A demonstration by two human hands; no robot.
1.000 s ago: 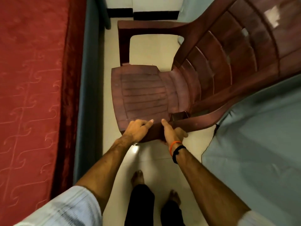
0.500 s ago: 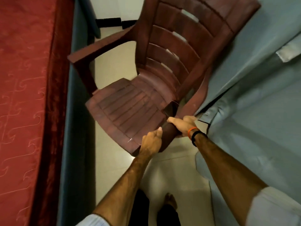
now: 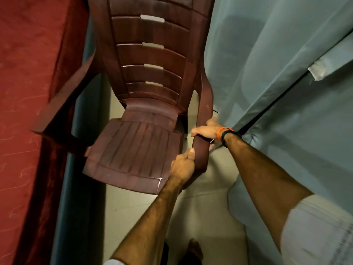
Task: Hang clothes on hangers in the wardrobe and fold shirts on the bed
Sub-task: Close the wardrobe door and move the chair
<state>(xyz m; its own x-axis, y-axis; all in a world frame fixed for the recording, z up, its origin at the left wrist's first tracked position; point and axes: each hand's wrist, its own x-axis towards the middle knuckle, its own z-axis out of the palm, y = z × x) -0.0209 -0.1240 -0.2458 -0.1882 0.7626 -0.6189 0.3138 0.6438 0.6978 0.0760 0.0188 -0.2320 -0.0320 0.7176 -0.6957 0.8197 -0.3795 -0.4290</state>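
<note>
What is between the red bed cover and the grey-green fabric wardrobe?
In the head view, a brown plastic armchair, gripped at one armrest by the left hand and right hand.

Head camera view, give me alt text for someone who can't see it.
Both hands grip one armrest of a brown plastic chair: left hand nearer, right hand farther. A red bed lies left, grey-green fabric right.

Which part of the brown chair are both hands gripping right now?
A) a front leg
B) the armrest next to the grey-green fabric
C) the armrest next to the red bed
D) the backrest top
B: the left hand and right hand both wrap the armrest of the chair beside the grey-green fabric.
</note>
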